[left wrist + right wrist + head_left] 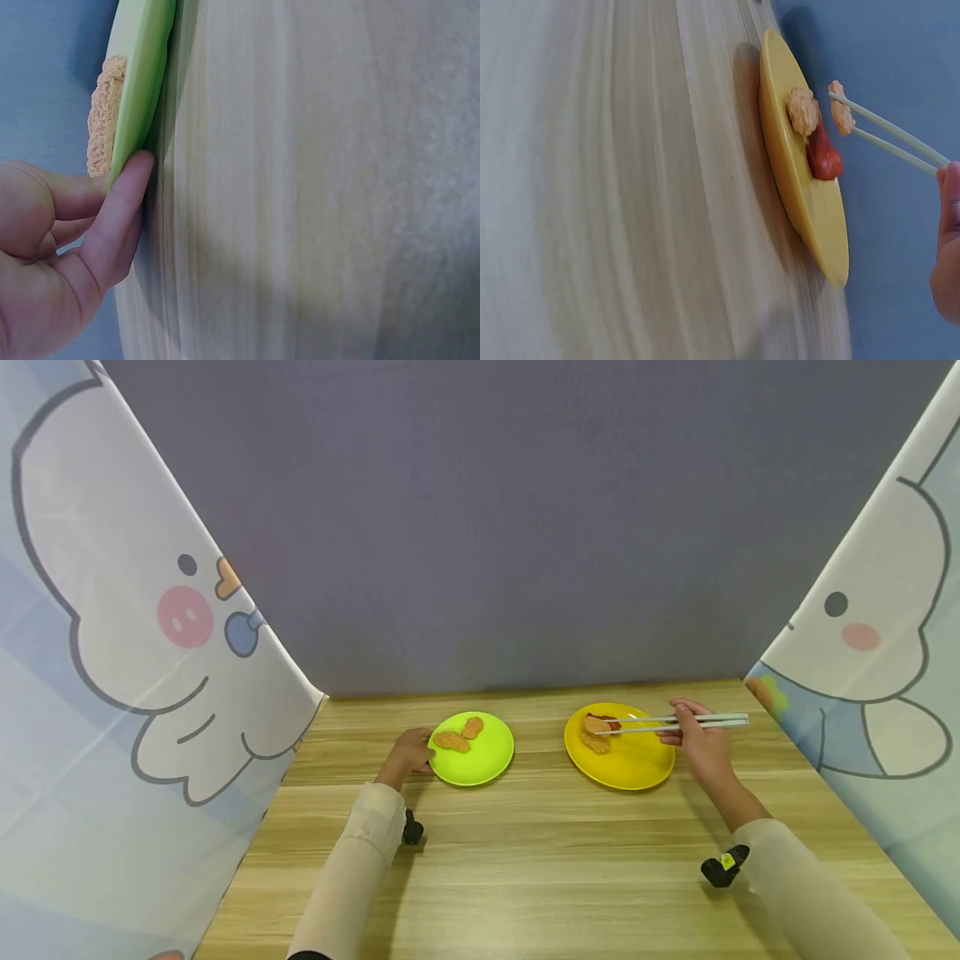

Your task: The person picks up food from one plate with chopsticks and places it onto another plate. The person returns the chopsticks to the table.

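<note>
While the right hand [701, 739] pinches chopsticks [675, 721] lifting a nugget [596, 724], it may slip; the left hand [411, 753] grips the green plate [487, 760].

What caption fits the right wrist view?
Chopsticks lift a nugget above the yellow plate, where another nugget and a red piece remain.

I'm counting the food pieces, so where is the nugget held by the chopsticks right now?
In the head view the nugget is pinched between the chopsticks in the right hand, lifted just above the yellow plate, over another nugget and a red piece.
</note>
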{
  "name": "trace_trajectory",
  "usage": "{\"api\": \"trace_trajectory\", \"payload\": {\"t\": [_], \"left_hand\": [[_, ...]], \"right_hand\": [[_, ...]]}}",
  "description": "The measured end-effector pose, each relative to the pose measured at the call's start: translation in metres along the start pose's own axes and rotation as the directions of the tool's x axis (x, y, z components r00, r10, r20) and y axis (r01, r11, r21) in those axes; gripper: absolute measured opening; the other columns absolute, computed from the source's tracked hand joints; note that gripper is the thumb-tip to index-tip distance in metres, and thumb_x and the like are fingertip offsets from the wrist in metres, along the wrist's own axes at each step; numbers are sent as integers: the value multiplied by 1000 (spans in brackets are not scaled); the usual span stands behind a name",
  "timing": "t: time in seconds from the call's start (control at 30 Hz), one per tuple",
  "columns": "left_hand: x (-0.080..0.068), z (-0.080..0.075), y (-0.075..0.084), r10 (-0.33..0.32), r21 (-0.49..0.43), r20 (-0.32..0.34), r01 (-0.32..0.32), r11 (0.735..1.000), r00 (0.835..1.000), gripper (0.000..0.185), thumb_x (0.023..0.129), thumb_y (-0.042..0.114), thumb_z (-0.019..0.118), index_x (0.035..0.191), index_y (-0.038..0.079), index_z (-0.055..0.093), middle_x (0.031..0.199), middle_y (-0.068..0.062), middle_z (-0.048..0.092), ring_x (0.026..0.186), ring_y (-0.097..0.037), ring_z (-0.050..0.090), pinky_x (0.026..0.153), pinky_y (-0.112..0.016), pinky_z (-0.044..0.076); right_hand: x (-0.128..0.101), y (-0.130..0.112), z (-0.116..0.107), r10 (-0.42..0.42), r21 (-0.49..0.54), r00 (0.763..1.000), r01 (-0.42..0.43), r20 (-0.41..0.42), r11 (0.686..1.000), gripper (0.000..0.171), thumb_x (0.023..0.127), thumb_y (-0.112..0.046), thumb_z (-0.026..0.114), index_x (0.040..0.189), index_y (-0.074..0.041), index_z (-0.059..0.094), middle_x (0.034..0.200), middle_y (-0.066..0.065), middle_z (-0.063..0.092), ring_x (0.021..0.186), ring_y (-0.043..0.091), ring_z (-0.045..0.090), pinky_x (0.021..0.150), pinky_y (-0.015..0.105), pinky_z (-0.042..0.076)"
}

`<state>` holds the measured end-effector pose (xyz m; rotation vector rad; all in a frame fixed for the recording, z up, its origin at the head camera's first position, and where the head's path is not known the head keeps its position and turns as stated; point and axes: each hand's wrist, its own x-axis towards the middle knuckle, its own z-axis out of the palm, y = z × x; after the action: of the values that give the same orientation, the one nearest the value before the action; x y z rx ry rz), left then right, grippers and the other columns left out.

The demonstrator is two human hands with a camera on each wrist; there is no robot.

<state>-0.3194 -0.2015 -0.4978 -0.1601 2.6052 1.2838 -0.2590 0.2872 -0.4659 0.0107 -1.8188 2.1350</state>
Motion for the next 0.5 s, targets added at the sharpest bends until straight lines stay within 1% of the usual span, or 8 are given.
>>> {"api": "trace_trajectory", "payload": {"t": [0.2, 0.4, 0.5], "left_hand": [[2, -1, 0, -7, 8, 9, 7, 1000, 1000, 52, 94, -4, 59, 146, 1, 53, 130, -27, 63, 79, -22, 74, 66, -32, 65], [2, -1, 0, -4, 17, 14, 4, 1000, 1000, 52, 94, -3, 60, 145, 0, 54, 129, -28, 63, 77, -22, 74, 65, -32, 65], [1, -2, 0, 1, 27, 11, -1, 1000, 1000, 51, 94, -3, 60, 145, 0, 53, 131, -28, 62, 80, -24, 74, 65, -33, 65]], "right_hand": [[-6, -5, -12, 9, 24, 1000, -9, -10, 1000, 26, 105, -7, 51, 99, -20, 73, 77, -4, 72, 59, 13, 74, 56, 24, 61], [-12, -7, -24, 7, 52, 999, -6, -35, 999, 25, 104, -7, 54, 98, -19, 75, 78, -3, 71, 58, 14, 74, 57, 25, 62], [-15, -6, -29, 21, 34, 999, -20, -43, 999, 25, 104, -8, 54, 97, -20, 75, 78, -4, 71, 58, 14, 73, 56, 25, 61]]}}
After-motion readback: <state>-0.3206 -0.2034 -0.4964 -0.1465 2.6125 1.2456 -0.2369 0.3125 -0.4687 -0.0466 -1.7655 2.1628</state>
